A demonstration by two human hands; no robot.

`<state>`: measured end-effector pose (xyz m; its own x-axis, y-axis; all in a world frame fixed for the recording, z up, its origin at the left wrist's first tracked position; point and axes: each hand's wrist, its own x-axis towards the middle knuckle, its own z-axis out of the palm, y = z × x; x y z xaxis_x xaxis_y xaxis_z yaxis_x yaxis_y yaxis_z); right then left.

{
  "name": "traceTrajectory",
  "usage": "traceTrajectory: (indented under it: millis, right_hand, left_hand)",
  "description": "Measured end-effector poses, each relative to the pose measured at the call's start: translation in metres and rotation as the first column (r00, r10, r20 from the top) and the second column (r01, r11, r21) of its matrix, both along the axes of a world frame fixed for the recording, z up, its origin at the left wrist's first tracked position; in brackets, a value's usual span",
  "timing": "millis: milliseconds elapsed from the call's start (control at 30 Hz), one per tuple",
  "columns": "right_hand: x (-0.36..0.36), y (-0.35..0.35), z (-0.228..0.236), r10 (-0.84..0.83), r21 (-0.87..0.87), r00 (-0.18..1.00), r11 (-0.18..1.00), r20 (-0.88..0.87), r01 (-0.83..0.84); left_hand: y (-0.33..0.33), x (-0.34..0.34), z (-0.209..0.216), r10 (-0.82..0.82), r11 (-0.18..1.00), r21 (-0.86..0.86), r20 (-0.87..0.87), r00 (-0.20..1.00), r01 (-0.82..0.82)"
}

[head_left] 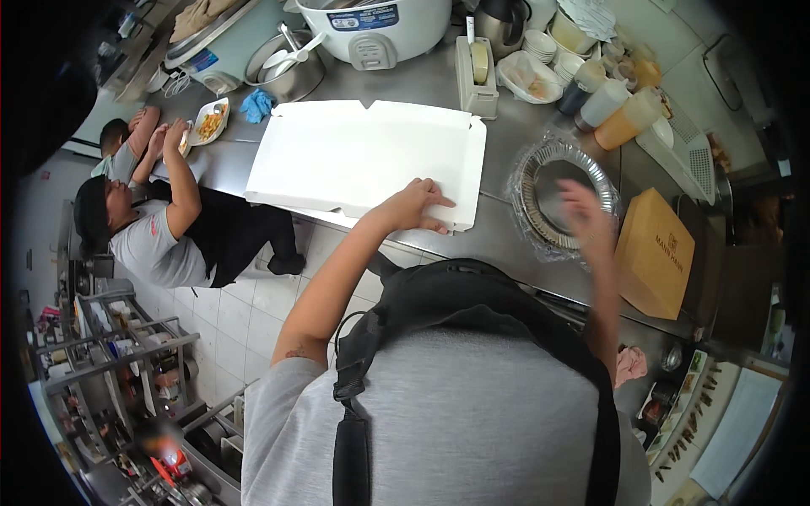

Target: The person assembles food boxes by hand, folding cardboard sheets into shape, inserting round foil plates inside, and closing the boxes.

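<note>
A large white cardboard box (pixel 354 152), shallow with low folded edges, lies on the steel counter in front of me. My left hand (pixel 418 207) is at its near right corner. The fingers lie over the inside and the thumb sits by the outer edge, so the near wall is between them. Over to the right, my right hand (pixel 589 218) is smeared by motion above round foil trays (pixel 533 202) in clear plastic wrap. Whether it touches them is unclear, and its fingers are too blurred to read. A brown carton (pixel 654 253) stands just right of that hand.
A white rice cooker (pixel 375 34) and a steel pot (pixel 295 80) stand at the back. Sauce bottles (pixel 629 118) and a tape dispenser (pixel 477 80) are beyond the box. Two people are at the left, near a food dish (pixel 209 125) and blue cloth (pixel 256 106).
</note>
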<state>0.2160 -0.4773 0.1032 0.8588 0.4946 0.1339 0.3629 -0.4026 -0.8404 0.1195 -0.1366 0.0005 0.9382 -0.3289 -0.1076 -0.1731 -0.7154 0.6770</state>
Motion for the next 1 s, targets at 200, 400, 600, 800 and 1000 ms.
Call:
traceTrajectory:
  millis: [200,400,600,800,1000]
  right_hand:
    - [-0.017,0.104,-0.081,0.538,-0.348,0.841,0.799,0.05,-0.491]
    - [0.014,0.124,-0.089,0.572,-0.202,0.77,0.749,-0.281,-0.631]
    - [0.01,0.11,-0.114,0.613,-0.152,0.784,0.77,-0.097,-0.62]
    - [0.005,0.1,-0.118,0.589,-0.081,0.796,0.795,-0.136,-0.602]
    - [0.004,0.105,-0.11,0.54,-0.036,0.814,0.829,-0.214,-0.559]
  left_hand:
    - [-0.007,-0.008,0.002,0.097,0.992,-0.075,-0.013,0.995,-0.098]
    - [-0.022,-0.014,0.002,0.382,0.924,-0.001,0.043,0.923,-0.382]
    - [-0.034,-0.03,-0.002,0.437,0.892,-0.001,0.262,0.861,-0.452]
    - [-0.032,-0.039,0.0,0.374,0.916,0.06,0.231,0.898,-0.397]
    - [-0.02,-0.04,-0.006,0.293,0.941,0.129,0.142,0.945,-0.311]
